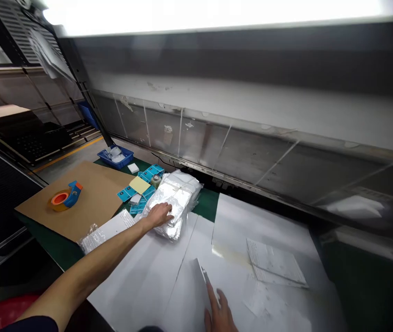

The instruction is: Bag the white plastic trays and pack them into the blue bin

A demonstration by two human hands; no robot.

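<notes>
My left hand [160, 215] reaches over a stack of clear plastic bags [179, 189]. Its fingers rest on the near part of the stack, with thumb and fingertips slightly apart. Low in the middle, my right hand [220, 313] holds a thin white paper sheet [199, 288] that stands up at an angle, the index finger stretched along its edge. Beneath both hands lie large white sheets [155, 272] covering the green table. Printed leaflets [276, 263] lie to the right of my right hand.
On the left, a tape dispenser [67, 197] sits on brown cardboard [96, 184]. Blue label cards [151, 173], a yellow note [139, 185] and a small jar [155, 180] lie beside the bags. A blue tray [123, 159] stands behind. A grey panel [199, 138] borders the back.
</notes>
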